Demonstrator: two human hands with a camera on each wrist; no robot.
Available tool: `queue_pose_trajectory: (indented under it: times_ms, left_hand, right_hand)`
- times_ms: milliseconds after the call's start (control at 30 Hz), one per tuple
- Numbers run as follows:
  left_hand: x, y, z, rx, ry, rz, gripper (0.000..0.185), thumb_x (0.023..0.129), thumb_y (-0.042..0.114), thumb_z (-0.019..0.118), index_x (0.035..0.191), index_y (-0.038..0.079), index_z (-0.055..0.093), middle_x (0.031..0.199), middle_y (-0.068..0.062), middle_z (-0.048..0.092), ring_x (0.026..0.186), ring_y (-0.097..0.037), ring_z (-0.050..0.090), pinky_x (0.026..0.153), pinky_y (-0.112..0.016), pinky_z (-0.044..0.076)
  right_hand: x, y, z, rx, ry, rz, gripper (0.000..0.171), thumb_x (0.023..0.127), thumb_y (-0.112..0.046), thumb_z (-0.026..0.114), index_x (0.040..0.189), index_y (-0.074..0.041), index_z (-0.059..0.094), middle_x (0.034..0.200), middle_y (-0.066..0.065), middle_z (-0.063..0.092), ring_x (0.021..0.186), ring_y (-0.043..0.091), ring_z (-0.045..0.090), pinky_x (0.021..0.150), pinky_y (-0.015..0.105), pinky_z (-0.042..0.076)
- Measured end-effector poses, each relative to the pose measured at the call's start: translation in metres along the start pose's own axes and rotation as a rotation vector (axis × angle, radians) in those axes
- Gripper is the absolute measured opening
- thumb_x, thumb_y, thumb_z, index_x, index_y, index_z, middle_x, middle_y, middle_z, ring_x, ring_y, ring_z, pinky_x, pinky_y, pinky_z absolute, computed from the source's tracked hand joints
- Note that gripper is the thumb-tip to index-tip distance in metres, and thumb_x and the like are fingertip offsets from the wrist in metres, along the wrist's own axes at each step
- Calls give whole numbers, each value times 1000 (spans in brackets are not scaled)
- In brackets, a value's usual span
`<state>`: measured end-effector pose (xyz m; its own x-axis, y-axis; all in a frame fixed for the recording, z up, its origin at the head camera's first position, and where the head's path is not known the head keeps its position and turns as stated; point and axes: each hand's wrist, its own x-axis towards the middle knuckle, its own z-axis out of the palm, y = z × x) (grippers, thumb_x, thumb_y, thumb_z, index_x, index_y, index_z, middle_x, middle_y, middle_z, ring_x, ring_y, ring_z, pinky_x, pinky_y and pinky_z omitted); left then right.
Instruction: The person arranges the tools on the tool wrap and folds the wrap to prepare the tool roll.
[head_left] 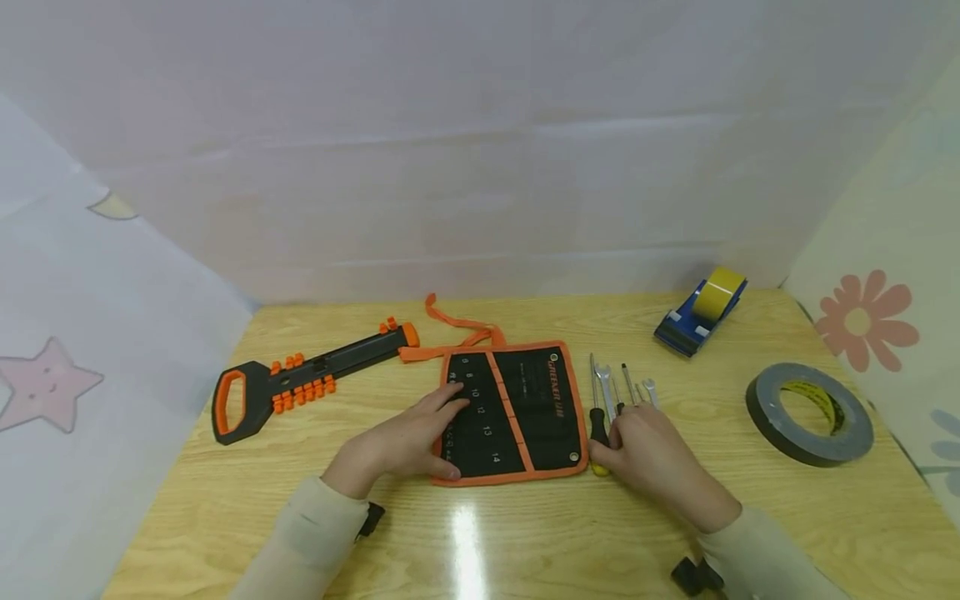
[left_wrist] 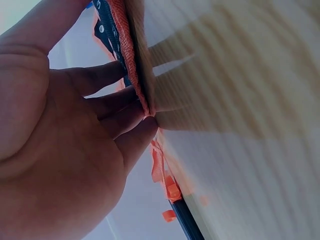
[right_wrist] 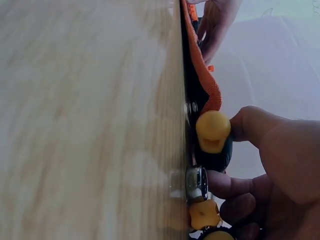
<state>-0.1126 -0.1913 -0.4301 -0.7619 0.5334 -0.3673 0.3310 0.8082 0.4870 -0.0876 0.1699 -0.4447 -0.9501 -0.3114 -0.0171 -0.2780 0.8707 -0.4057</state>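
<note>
The black tool roll (head_left: 510,412), edged in orange, lies unrolled and flat near the middle of the bench (head_left: 525,542), its orange tie strap (head_left: 457,325) trailing toward the far edge. Size numbers are printed on its pockets.

Left hand (head_left: 412,442): rests palm down on the left part of the tool roll, fingers straight and spread, fingertips on the numbered pockets. The left wrist view shows the fingers (left_wrist: 107,102) lying flat against the orange border of the roll (left_wrist: 132,65). This grip is apart and clamps nothing.

Right hand (head_left: 648,454): lies just beside the right edge of the tool roll, over the near ends of a row of small tools (head_left: 618,392), wrenches and screwdrivers, laid side by side on the bench. The right wrist view shows the fingers curled, with the thumb against a black-and-yellow screwdriver handle (right_wrist: 212,137); further handles and a metal tool end sit under the other fingers. This grip is clamped on the screwdriver handle.

Other items on the bench:
- A black and orange hand saw (head_left: 300,385) toward the left edge, well apart from the roll.
- A blue tape dispenser (head_left: 701,321) with a yellow roll near the far right corner.
- A grey tape roll (head_left: 810,412) near the right edge.
</note>
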Motion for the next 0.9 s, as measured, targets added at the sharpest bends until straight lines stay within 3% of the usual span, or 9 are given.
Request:
queue_pose_trajectory:
  times_ms: [233,433,667,733,900]
  left_hand:
    - [2,0,0,6,-2,-3,103,89,34,91,170,6,33,183,-13,9,169,-37,15,132,-56,31]
    - [2,1,-1,22,-3,-9,103,89,34,91,170,7,33,183,-12,10,169,-36,16,132,-56,31]
    - [1,1,-1,31,-4,-7,103,89,35,91,169,6,33,183,-13,10,169,-37,16,133,-56,30]
    - [1,1,-1,32,-6,-6,103,90,35,91,170,6,33,183,-13,10,169,-37,16,133,-56,30]
    - [1,1,-1,36,-8,-8,103,90,36,90,170,6,32,183,-12,9,169,-37,16,133,-56,30]
  right_hand:
    - [-3,1,-6,131,-33,112,48,95,-30,75,56,-17,49,60,-5,44,56,11,41,53,25,31]
    - [-9,3,-19,221,-34,194,33,98,-30,72,73,-13,60,68,-2,55,61,14,48,55,28,36]
    - [-18,12,-34,304,-37,245,31,105,-35,68,91,-9,74,75,-1,64,66,15,54,59,29,43]
    - [-20,16,-37,363,-44,262,32,106,-37,68,98,-6,76,77,0,69,67,17,58,60,29,46]
    - [-22,30,-42,634,-79,278,37,108,-30,68,119,5,71,88,9,80,71,23,73,66,34,62]
